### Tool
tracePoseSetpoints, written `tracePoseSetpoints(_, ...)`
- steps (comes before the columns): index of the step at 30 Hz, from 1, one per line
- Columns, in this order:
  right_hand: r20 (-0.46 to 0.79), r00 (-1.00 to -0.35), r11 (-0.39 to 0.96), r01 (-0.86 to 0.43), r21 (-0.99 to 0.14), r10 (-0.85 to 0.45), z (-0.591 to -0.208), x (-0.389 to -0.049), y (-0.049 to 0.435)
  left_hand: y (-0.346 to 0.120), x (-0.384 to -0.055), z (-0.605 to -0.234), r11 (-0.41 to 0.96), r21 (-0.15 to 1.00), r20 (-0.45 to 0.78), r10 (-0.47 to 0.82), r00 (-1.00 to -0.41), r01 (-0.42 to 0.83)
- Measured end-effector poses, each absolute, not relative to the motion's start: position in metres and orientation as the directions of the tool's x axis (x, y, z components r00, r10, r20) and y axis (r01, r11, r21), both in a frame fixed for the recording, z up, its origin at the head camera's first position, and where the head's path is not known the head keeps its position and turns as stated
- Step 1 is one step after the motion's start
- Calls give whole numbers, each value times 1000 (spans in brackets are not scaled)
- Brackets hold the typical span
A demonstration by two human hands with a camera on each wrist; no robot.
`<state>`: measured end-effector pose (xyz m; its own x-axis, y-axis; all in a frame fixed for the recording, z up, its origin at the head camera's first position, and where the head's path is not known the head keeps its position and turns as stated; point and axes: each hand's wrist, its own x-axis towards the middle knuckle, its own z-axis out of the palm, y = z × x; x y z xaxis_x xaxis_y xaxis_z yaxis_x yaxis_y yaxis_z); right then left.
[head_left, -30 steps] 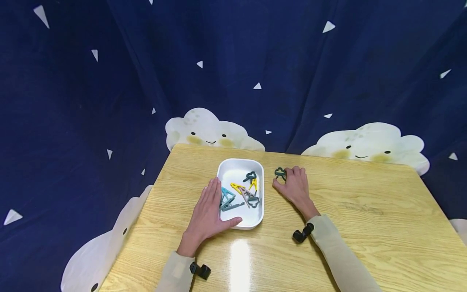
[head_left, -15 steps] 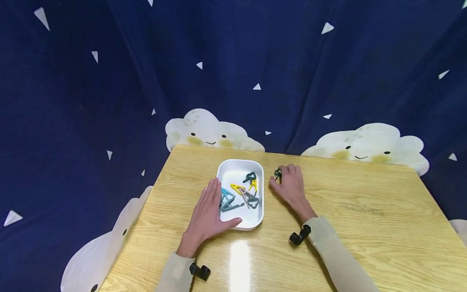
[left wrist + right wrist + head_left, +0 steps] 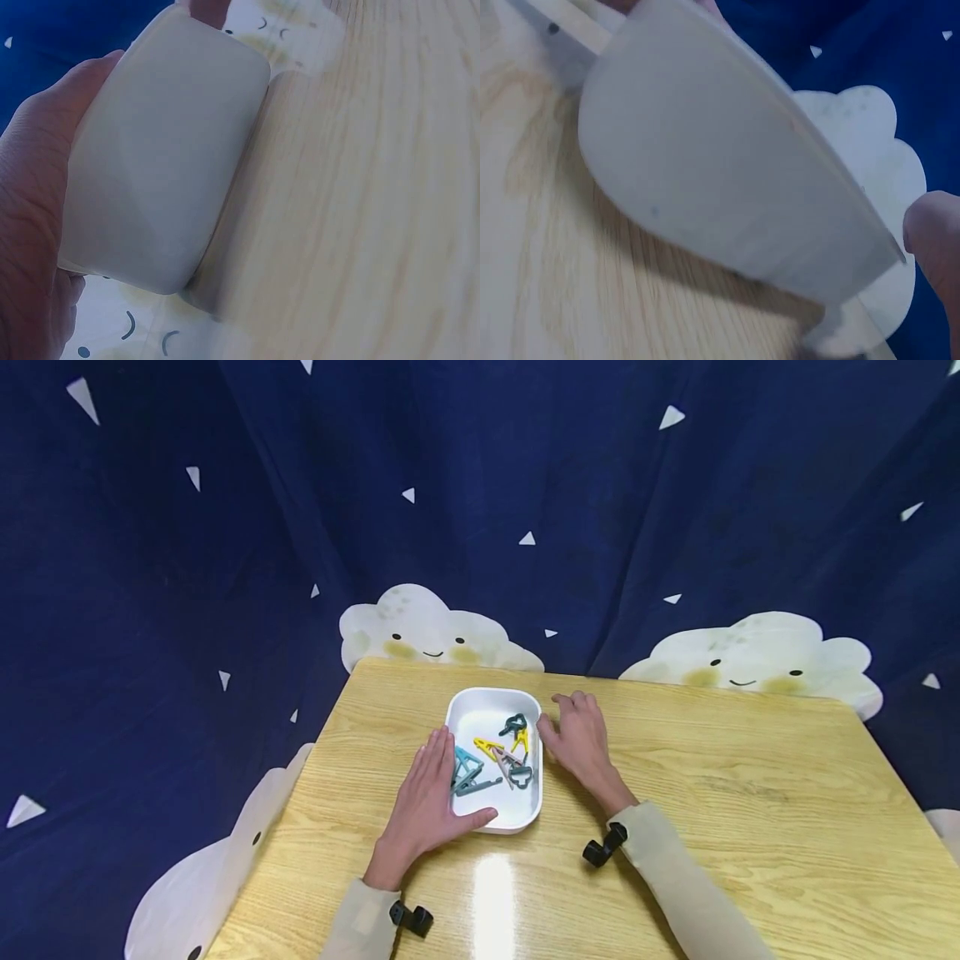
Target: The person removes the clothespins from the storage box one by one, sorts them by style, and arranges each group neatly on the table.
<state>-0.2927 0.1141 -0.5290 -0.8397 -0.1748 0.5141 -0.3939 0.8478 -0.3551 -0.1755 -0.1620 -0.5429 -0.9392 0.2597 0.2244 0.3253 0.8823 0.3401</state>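
A white tray (image 3: pixel 510 810) stands on the table, holding several plastic clips: dark green (image 3: pixel 515 723), yellow (image 3: pixel 486 747), pale pink (image 3: pixel 503 767) and teal (image 3: pixel 468 762). My left hand (image 3: pixel 422 800) rests along the tray's left side with straight fingers, the thumb reaching over the near left corner. Beside the right rim is my right hand (image 3: pixel 581 739), its thumb at or near the rim. A dark green clip seen there earlier is now hidden, so whether that hand holds it is unclear. In the right wrist view, a fingertip (image 3: pixel 937 232) shows near the tray's rim.
The wooden table (image 3: pixel 735 827) extends far to the right of the tray. Behind it hangs a dark blue curtain (image 3: pixel 480 460) with white triangles and clouds. Light glares off the tabletop in front of the tray.
My right hand has moved left to the tray's right rim. The dark green clip by its fingers has gone out of sight. My left hand and the tray stay put.
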Motion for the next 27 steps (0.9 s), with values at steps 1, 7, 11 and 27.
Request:
tracePoseSetpoints(1,514,-840,851,-391,-351,-174,-528,-292,111,-162,-175,-543,882,340,225,260,-939,326)
tracePoseSetpoints(7,497,-844,870,-386,-307,-199,-522,-288,93,-161,-174,-542,879,345,225,263,-938,330)
tracePoseSetpoints(11,464,-856,891,-376,-255,-229,-518,-285,79,-161,-174,-542,876,348,230,264,-937,333)
tracePoseSetpoints(27,243,-925,951,-307,-27,-291,-519,-290,43,-161,-175,-542,879,342,233,263,-936,332)
